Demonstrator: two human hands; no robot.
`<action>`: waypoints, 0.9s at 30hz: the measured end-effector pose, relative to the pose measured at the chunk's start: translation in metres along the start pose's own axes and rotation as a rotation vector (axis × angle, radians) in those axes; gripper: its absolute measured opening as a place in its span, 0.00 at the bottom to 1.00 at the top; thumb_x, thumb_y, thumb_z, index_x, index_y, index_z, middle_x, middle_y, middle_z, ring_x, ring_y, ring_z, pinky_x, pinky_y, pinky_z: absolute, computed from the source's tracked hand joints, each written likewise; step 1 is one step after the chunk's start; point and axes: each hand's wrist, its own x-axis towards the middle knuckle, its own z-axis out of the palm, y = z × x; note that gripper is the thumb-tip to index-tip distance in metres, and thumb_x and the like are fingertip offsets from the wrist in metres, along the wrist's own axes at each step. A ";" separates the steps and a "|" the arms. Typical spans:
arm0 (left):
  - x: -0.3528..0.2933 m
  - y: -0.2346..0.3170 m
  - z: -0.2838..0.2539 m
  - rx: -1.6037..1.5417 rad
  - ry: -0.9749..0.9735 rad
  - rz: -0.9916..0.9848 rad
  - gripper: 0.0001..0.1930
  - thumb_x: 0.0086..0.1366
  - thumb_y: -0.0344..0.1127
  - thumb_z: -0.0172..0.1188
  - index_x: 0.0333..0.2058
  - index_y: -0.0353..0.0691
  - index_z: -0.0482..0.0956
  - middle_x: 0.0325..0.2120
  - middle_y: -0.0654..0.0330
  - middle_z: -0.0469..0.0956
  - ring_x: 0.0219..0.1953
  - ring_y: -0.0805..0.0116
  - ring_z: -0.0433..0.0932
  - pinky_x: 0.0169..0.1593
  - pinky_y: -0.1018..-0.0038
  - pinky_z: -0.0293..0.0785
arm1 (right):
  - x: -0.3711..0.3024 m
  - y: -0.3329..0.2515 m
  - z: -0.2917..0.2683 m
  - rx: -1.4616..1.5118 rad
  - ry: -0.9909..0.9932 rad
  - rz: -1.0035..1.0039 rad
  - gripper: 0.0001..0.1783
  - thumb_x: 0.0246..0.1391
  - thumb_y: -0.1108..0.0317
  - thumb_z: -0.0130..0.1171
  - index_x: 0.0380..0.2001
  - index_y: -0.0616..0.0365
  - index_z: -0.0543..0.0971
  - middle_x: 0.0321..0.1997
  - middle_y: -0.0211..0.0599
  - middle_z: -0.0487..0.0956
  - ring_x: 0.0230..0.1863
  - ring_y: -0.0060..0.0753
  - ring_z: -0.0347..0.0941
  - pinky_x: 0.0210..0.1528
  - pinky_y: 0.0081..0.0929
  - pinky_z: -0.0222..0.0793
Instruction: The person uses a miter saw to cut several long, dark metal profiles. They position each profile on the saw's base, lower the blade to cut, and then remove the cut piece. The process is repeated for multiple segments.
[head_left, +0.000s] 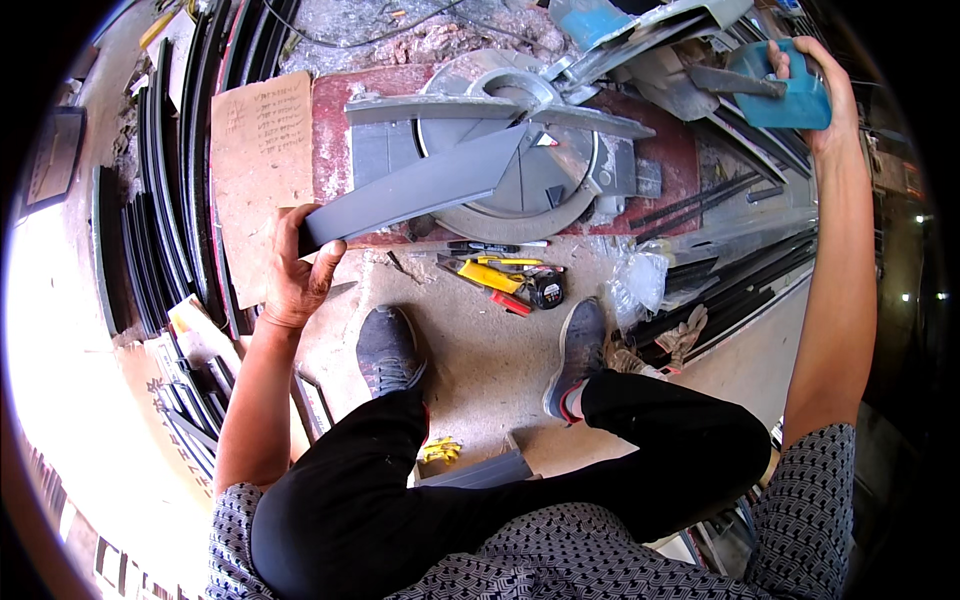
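My left hand (303,265) is closed round the near end of a flat grey metal profile (410,188). That profile is tilted up to the right, with its far, angle-cut end over the round table of a miter saw (500,205), by the fence (440,108). Whether it rests on the table or hovers above it, I cannot tell. Up at the right, my right hand (828,100) wraps round the saw's teal handle (765,85). The saw head is raised away from the profile. A small dark triangular offcut (553,196) lies on the saw table.
Before the saw lie a yellow utility knife (490,275), a tape measure (546,290) and pens (495,246). Cardboard with handwriting (262,150) is at the left, near long black profiles (170,160). At the right are a clear plastic bag (637,282), work gloves (683,338) and more black strips (715,285).
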 end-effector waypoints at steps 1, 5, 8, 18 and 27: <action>0.000 0.000 0.000 0.010 -0.022 -0.028 0.27 0.68 0.49 0.70 0.54 0.33 0.75 0.43 0.51 0.76 0.45 0.56 0.79 0.51 0.66 0.76 | 0.000 0.000 0.001 -0.002 0.002 -0.004 0.18 0.65 0.68 0.62 0.50 0.72 0.73 0.48 0.54 0.82 0.34 0.30 0.81 0.37 0.23 0.86; 0.000 -0.004 0.003 0.059 -0.105 -0.137 0.27 0.66 0.48 0.71 0.54 0.34 0.76 0.43 0.47 0.77 0.47 0.47 0.77 0.53 0.59 0.74 | -0.001 0.002 0.002 0.004 0.017 -0.022 0.19 0.65 0.68 0.62 0.51 0.73 0.73 0.49 0.55 0.82 0.34 0.30 0.81 0.37 0.23 0.86; 0.005 -0.013 0.004 0.183 -0.188 -0.141 0.26 0.69 0.48 0.69 0.54 0.32 0.77 0.41 0.48 0.77 0.44 0.50 0.79 0.51 0.62 0.76 | 0.001 0.002 -0.005 0.012 -0.015 -0.030 0.20 0.65 0.68 0.62 0.51 0.75 0.73 0.49 0.55 0.82 0.35 0.31 0.82 0.38 0.24 0.87; 0.061 -0.043 0.015 0.330 -0.367 -0.088 0.36 0.68 0.63 0.64 0.53 0.30 0.76 0.42 0.38 0.80 0.47 0.41 0.80 0.54 0.55 0.75 | -0.023 0.009 0.066 -0.040 0.270 -0.137 0.13 0.52 0.65 0.57 0.36 0.64 0.74 0.30 0.45 0.77 0.25 0.39 0.76 0.27 0.31 0.78; 0.108 -0.045 0.026 0.425 -0.489 -0.046 0.35 0.69 0.68 0.59 0.44 0.32 0.76 0.39 0.41 0.79 0.47 0.41 0.79 0.55 0.52 0.73 | -0.027 0.010 0.070 -0.008 0.309 -0.156 0.09 0.50 0.66 0.60 0.29 0.61 0.76 0.25 0.43 0.79 0.21 0.34 0.77 0.23 0.27 0.78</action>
